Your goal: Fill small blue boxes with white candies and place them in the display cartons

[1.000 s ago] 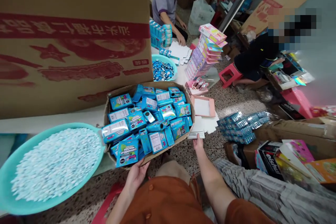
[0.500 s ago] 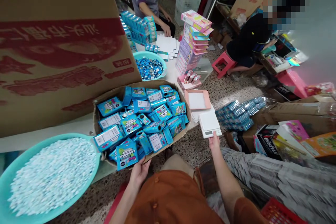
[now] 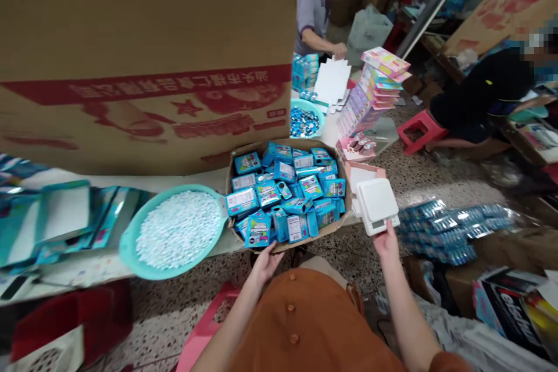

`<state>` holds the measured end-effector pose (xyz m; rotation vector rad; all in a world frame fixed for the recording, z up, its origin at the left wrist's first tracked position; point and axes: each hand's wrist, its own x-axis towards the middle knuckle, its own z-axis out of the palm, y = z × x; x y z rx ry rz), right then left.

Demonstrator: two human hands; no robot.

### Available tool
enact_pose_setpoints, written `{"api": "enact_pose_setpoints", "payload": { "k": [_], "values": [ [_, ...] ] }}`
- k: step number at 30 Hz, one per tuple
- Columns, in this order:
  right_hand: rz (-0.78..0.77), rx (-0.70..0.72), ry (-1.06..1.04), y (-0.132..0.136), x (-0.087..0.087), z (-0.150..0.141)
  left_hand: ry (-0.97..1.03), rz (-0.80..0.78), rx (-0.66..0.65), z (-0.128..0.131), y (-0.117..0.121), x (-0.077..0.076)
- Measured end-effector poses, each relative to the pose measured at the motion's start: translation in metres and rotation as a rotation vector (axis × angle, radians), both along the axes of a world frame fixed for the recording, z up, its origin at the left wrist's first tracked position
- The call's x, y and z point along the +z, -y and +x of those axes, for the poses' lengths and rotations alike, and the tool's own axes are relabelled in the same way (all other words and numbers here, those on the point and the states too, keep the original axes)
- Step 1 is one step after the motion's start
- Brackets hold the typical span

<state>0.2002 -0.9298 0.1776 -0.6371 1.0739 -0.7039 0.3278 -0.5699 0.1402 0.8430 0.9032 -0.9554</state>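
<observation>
My left hand (image 3: 265, 264) grips the near edge of a shallow cardboard box (image 3: 325, 235), its fingertips partly hidden under the rim. Blue candy packets (image 3: 267, 193) lie heaped in the box, several with their printed backs up. In my right hand (image 3: 386, 242) is a white digital scale (image 3: 377, 200), pinched by its front edge beside the small display. The scale is tilted and overlaps a pink open carton (image 3: 365, 172) behind it. Left of the box, a turquoise basin (image 3: 131, 238) holds many small pale-blue and white pieces.
A large brown carton (image 3: 143, 128) rises behind the basin. Flat blue boxes (image 3: 65, 212) lie at the table's left end. A leaning stack of pink and purple boxes (image 3: 366, 93) stands farther back. Two people sit beyond. Wrapped blue packs (image 3: 449, 226) lie at right; a pink stool (image 3: 207, 325) is below.
The view has swung left, bringing the flat blue boxes and the whole basin into sight. The scale is still in my right hand, and my left hand stays on the box edge.
</observation>
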Motion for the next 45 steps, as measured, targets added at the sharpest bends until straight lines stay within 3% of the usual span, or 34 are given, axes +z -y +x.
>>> {"api": "enact_pose_setpoints", "payload": {
  "k": [5,9,14,18,22,25,28,31,35,38,45],
  "values": [
    [-0.07,0.196,0.078,-0.016,0.026,0.044,0.12,0.072,-0.142,-0.014,-0.014,0.002],
    [-0.025,0.304,0.11,-0.041,0.038,0.069,0.149,0.171,-0.19,-0.029,-0.041,0.006],
    [0.034,0.41,0.131,-0.092,0.044,0.091,0.237,0.321,-0.168,-0.034,-0.085,0.019],
    [0.08,0.454,0.121,-0.148,0.048,0.104,0.386,0.379,-0.116,-0.019,-0.121,0.032],
    [0.034,0.545,0.162,-0.212,0.054,0.124,0.575,0.361,-0.148,0.008,-0.151,0.058],
    [0.038,0.632,0.177,-0.266,0.061,0.141,0.789,0.275,-0.245,0.029,-0.166,0.09],
    [0.099,0.739,0.169,-0.322,0.065,0.156,0.929,0.121,-0.258,0.044,-0.176,0.123],
    [0.18,0.843,0.153,-0.373,0.067,0.163,0.981,0.144,-0.125,0.049,-0.184,0.139],
    [0.26,0.984,0.14,-0.417,0.069,0.165,0.825,0.437,0.119,0.049,-0.196,0.132],
    [0.277,1.077,0.114,-0.43,0.07,0.168,0.706,0.538,0.236,0.049,-0.205,0.122],
    [0.288,1.32,0.115,-0.438,0.065,0.18,0.489,0.405,0.643,0.05,-0.21,0.123]
  ]
}}
